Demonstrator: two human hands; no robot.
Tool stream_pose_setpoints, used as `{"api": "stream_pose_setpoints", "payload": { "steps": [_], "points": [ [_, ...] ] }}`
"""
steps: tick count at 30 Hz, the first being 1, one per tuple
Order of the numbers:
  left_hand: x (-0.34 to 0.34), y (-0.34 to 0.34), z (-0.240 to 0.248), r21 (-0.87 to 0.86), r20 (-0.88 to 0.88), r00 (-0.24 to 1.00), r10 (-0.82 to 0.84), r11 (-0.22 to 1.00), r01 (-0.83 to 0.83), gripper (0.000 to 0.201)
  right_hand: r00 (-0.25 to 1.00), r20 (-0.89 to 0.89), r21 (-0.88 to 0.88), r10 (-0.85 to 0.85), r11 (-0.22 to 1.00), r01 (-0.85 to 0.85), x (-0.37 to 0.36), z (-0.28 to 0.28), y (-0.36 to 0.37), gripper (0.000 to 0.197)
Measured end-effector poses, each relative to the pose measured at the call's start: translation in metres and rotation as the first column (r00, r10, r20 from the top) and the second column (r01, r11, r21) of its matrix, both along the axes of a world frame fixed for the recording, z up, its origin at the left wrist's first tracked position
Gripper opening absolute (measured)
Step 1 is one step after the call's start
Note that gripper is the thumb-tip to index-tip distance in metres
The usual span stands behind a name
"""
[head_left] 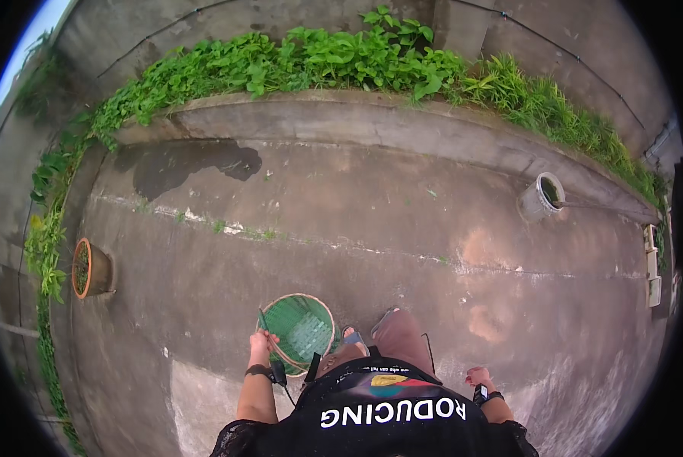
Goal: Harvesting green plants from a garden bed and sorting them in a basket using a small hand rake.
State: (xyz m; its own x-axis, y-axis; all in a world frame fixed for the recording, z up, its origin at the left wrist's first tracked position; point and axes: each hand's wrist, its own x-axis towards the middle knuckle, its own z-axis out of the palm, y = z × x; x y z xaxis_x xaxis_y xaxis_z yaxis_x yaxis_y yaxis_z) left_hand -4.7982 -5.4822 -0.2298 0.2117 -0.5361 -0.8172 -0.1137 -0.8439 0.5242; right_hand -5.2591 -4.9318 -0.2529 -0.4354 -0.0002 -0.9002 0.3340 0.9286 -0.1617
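Note:
My left hand [263, 342] is closed at the left side of a round woven basket [308, 329], green inside with a tan rim. It grips the basket by its thin handle. A slim dark green piece [262, 318] sticks up beside the fingers; I cannot make out what it is. The basket hangs in front of my left leg and looks bare inside. My right hand [478, 375] hangs by my right side with its fingers curled and nothing visible in them. Each wrist wears a dark strap with a small device; a cable runs from the left one.
A raised concrete bed [318, 118] with leafy green plants [341, 57] runs along the back wall. A terracotta pot [90, 268] stands left. A pale bucket [541, 198] with a long stick stands at right, near several white planters [653, 266]. A wet patch [193, 167] darkens the concrete.

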Motion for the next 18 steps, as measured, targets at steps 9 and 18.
{"api": "stream_pose_setpoints", "payload": {
  "steps": [9, 18],
  "points": [
    [-0.150, -0.163, 0.002, -0.071, 0.021, 0.998, 0.062, 0.996, -0.061, 0.029, 0.019, -0.340, 0.013, 0.940, 0.025, -1.000, -0.197, -0.025, -0.128, 0.013],
    [-0.288, -0.335, 0.028, -0.195, -0.003, 1.000, -0.003, 0.981, 0.002, 0.031, 0.947, -0.318, -0.500, 0.037, 0.842, -0.200, -0.390, 0.059, -0.543, 0.024]
  ]
}}
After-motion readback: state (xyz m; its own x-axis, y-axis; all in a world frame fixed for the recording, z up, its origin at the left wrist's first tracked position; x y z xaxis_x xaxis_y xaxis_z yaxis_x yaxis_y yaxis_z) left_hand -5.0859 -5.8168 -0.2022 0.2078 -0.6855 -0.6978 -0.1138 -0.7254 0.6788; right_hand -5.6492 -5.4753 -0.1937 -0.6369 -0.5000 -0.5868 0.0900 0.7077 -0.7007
